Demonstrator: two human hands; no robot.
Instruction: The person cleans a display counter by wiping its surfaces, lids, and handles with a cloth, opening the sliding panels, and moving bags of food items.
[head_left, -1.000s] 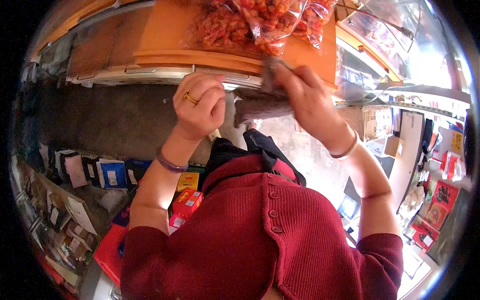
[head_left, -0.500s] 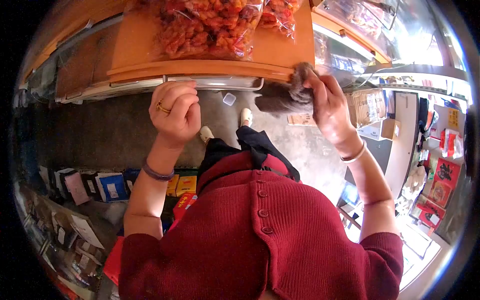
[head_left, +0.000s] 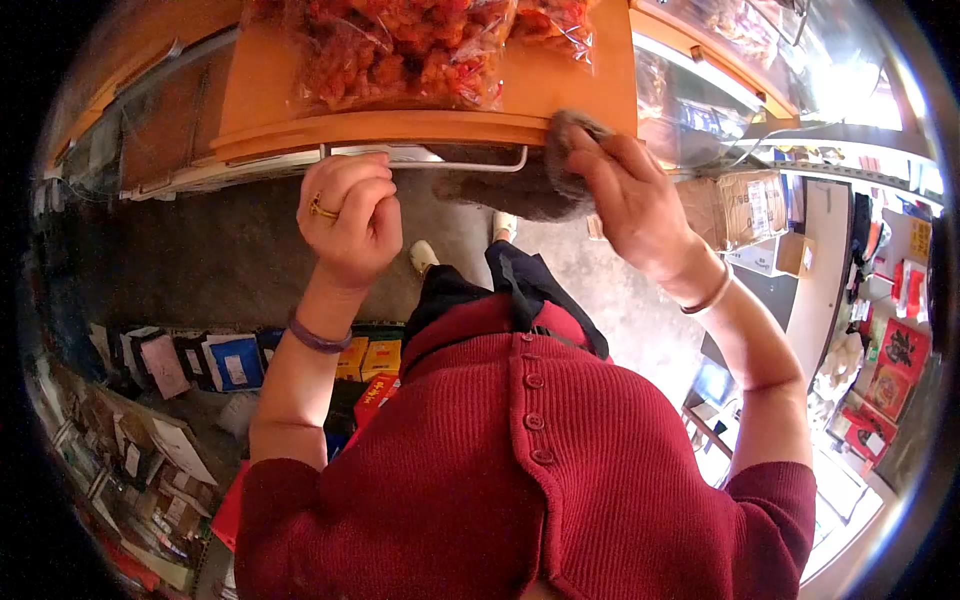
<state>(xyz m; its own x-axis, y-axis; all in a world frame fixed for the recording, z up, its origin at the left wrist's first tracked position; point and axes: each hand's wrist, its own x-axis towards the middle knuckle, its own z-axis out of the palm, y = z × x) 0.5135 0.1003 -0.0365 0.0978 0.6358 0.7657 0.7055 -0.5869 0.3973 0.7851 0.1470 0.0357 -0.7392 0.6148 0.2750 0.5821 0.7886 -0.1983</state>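
My right hand (head_left: 632,205) grips a grey cloth (head_left: 560,185) at the front edge of the orange wooden board (head_left: 560,90); part of the cloth hangs below the edge. Curled closed, my left hand (head_left: 350,215) is at the left end of the metal handle (head_left: 460,163) under the board; whether its fingers wrap the handle is hard to see. Clear plastic bags of reddish-orange food (head_left: 410,50) lie on the board.
Cardboard boxes (head_left: 735,210) stand at the right. Yellow boxes (head_left: 382,358) and packaged goods (head_left: 236,363) are low at the left. A glass case (head_left: 740,30) is at the upper right. My shoes (head_left: 423,256) show on the floor.
Over the last second the board and bags shifted left in view. Since half a second ago, my right hand and the cloth have moved left along the board's edge. My left hand stays by the handle.
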